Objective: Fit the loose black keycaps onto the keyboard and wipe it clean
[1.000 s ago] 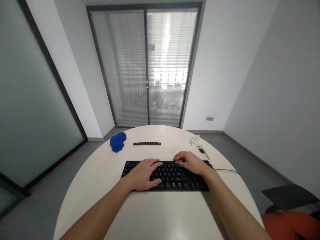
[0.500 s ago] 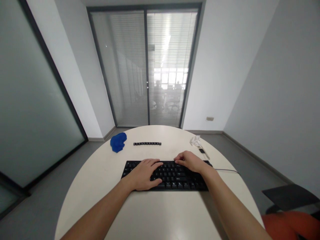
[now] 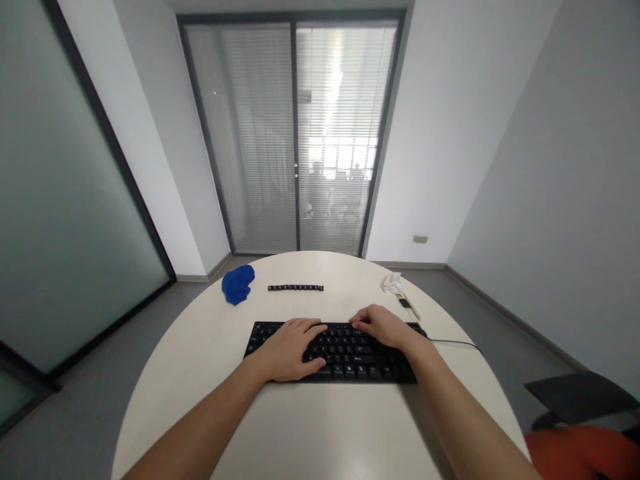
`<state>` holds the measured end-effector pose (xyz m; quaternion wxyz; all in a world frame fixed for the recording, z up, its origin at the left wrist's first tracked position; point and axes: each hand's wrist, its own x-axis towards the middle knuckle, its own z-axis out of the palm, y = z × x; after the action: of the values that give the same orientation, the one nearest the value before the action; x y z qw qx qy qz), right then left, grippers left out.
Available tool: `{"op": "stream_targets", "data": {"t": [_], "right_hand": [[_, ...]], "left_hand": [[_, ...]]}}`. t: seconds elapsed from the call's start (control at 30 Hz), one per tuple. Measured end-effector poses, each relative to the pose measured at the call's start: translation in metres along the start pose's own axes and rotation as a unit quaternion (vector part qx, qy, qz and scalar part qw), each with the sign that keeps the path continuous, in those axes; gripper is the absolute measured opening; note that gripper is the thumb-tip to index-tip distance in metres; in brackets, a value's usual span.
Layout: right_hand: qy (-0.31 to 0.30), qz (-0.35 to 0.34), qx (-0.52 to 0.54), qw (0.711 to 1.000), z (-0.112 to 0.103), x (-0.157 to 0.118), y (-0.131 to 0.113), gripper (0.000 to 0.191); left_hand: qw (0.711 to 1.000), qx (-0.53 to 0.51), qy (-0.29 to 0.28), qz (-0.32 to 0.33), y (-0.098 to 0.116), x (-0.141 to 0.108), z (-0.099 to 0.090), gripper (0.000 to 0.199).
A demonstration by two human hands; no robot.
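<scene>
A black keyboard [image 3: 345, 353] lies on the white table in front of me. My left hand [image 3: 295, 350] rests flat across its left half, thumb and fingers spread. Over the top row, right of the middle, is my right hand [image 3: 377, 325], with thumb and fingertips pinched together at the keyboard's back edge. Whatever may be between those fingertips is too small to make out. Beyond the keyboard, several loose black keycaps [image 3: 295, 288] stand in a straight row. The palm and forearm of each hand hide some of the keys.
A blue, soft-looking lump [image 3: 237, 285] lies at the table's far left. At the far right are crumpled white tissue [image 3: 392, 283] and a slim brush-like tool [image 3: 409, 307] with a black band. The keyboard's cable [image 3: 455, 342] runs off the right edge. A chair [image 3: 580, 395] stands at lower right.
My right hand has dipped very slightly, its fingertips still pinched at the same spot. My left hand holds its place on the keyboard. The view has shifted a little.
</scene>
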<state>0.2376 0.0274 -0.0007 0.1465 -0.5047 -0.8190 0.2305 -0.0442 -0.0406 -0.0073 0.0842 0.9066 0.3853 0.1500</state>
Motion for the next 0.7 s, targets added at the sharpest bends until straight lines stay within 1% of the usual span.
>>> {"op": "stream_targets", "data": {"t": [0.1, 0.23, 0.3, 0.37, 0.47, 0.57, 0.7], "right_hand": [[0.006, -0.002, 0.009, 1.0, 0.001, -0.003, 0.001, 0.025], [0.022, -0.023, 0.046, 0.998, 0.002, -0.006, 0.001, 0.028], [0.034, -0.022, 0.044, 0.998, 0.003, -0.004, -0.001, 0.031], [0.038, -0.014, 0.02, 0.999, 0.004, 0.002, -0.004, 0.032], [0.039, -0.014, -0.031, 0.999, 0.008, 0.02, -0.008, 0.031], [0.039, -0.01, -0.065, 0.997, 0.013, 0.048, -0.01, 0.029], [0.039, 0.017, -0.094, 0.995, 0.02, 0.088, -0.011, 0.043]], "left_hand": [[1.0, -0.001, 0.0, -0.001, -0.001, 0.0, 0.0, 0.066], [1.0, -0.003, -0.002, -0.007, -0.001, 0.0, 0.0, 0.066], [1.0, -0.006, 0.001, -0.005, -0.001, 0.0, 0.0, 0.066], [1.0, -0.008, 0.006, -0.002, -0.002, 0.0, 0.001, 0.067], [1.0, -0.01, 0.011, 0.002, -0.004, 0.001, 0.002, 0.067], [1.0, -0.007, 0.012, 0.006, -0.004, 0.001, 0.002, 0.066], [1.0, -0.004, 0.01, 0.001, -0.004, 0.001, 0.002, 0.067]]}}
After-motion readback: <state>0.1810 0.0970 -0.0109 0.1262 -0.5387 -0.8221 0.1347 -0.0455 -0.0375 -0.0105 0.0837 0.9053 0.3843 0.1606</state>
